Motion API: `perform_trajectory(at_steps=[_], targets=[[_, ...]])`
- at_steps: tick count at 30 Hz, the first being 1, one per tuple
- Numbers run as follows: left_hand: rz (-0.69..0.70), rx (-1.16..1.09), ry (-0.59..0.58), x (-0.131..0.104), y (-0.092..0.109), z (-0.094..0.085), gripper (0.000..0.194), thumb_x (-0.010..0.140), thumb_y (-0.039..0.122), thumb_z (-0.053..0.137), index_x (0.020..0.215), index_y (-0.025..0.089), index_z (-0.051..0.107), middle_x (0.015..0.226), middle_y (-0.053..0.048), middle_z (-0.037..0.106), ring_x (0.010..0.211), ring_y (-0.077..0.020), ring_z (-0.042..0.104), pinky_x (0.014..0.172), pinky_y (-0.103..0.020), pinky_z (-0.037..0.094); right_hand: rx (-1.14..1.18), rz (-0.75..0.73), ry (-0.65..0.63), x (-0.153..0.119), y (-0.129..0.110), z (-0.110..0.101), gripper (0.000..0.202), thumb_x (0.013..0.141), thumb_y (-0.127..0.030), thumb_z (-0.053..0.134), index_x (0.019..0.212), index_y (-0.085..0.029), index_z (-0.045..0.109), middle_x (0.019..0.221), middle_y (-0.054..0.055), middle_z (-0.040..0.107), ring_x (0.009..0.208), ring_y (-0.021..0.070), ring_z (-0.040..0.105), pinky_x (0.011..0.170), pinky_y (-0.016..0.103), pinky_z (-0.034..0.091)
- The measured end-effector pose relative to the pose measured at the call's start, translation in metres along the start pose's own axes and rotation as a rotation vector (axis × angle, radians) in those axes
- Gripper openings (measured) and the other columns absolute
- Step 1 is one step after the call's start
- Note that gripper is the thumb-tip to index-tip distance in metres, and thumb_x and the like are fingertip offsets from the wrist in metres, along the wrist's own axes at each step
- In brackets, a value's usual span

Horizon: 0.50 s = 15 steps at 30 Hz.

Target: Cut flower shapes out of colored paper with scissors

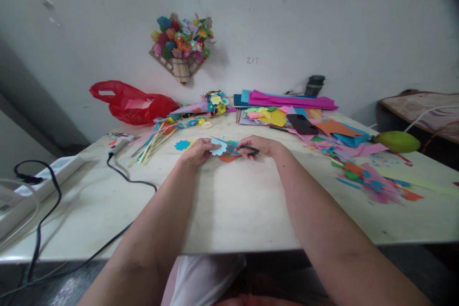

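My left hand [198, 151] pinches a light-blue paper flower [218, 147] with a scalloped edge, just above the table. My right hand [258, 145] is closed around black-handled scissors [249, 148]. Their blades point left and lie against the light-blue flower. Beneath the two hands are orange paper [229, 158] and other coloured pieces, partly covered. A bright-blue paper flower [182, 145] rests on the table left of my left hand, with a bit of yellow paper by it.
A glue gun [122, 142] with a black cord lies left, near a white power strip [53, 177]. Paper strips [152, 143] and a red plastic bag [134, 105] are behind. Paper scraps [380, 184], a phone [302, 124] and a green-yellow fruit [397, 141] occupy the right.
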State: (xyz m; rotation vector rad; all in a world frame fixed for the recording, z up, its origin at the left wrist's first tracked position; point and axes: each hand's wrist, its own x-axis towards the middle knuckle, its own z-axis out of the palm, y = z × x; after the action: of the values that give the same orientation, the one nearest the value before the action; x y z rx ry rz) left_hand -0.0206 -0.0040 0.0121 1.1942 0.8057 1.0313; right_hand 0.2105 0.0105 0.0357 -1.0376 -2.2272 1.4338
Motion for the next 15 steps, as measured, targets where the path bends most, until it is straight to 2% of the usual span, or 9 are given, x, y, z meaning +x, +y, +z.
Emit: perform_trajectory(at_steps=[15], targets=[[-0.001,-0.003,0.017,-0.0026,0.0024,0.0025,0.018,0.052,0.016,0.075,0.066,0.007,0.068,0.063,-0.008,0.065,0.054,-0.0115,0.056,0.056,-0.023,0.042,0.010,0.013,0.017,-0.0034,-0.0054,0.0026,0.030,0.065,-0.035,0.066,0.084,-0.012,0.063,0.053,-0.004,0.050,0.042,0.0049,0.041,0.041,0.019,0.029]])
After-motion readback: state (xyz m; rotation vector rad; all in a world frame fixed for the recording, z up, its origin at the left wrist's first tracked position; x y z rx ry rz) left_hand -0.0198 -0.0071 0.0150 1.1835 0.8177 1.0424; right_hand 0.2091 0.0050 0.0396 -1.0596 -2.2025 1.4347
